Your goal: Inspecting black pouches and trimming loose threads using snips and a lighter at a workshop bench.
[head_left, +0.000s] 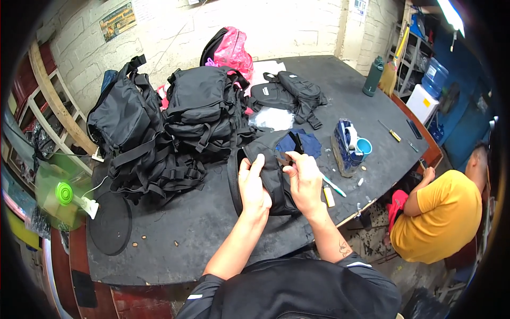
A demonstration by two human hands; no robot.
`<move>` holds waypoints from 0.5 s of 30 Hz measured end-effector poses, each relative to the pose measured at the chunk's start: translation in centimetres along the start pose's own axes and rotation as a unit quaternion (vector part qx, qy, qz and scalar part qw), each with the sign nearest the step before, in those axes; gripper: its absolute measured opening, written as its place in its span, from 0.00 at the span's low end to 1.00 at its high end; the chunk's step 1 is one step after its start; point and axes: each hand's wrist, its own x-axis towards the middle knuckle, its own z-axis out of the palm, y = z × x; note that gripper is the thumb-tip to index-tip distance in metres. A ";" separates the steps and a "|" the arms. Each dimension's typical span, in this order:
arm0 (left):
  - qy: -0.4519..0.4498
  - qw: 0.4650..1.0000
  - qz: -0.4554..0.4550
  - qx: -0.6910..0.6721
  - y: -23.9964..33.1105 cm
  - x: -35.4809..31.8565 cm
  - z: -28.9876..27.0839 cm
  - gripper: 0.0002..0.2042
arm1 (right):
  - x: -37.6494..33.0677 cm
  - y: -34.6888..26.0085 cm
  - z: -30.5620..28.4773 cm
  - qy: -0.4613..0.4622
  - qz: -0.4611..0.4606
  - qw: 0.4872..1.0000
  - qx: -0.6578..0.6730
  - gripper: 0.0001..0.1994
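A small black bag lies at the near middle of the table, its left side curving round in a rim. My left hand is closed on its left part, thumb up and fingers partly hidden behind the fabric. At the bag's upper right edge, my right hand pinches with thumb and forefinger; the exact bit between the fingertips is too small to tell. Dark blue cloth shows just beyond the bag. To the right of my right hand lie a turquoise-and-white pen and a yellow-and-white stick.
Large black backpacks crowd the table's left and back, with a pink bag behind. Smaller black bags, a blue caddy, a light-blue cup, a screwdriver and a green bottle stand rightward. A person in yellow crouches right.
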 end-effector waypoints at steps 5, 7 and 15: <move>0.010 1.000 0.008 -0.001 0.0 -0.2 0.5 0.02 | 0.1 0.3 0.4 0.022 -0.014 0.999 -0.026 0.13; 0.012 1.000 0.007 -0.002 0.0 -0.2 0.5 0.02 | 0.0 0.2 0.5 0.026 -0.011 0.999 -0.023 0.14; 0.024 1.000 0.005 0.002 0.1 -0.5 0.8 0.02 | -0.1 0.3 1.1 0.042 -0.026 0.999 -0.022 0.14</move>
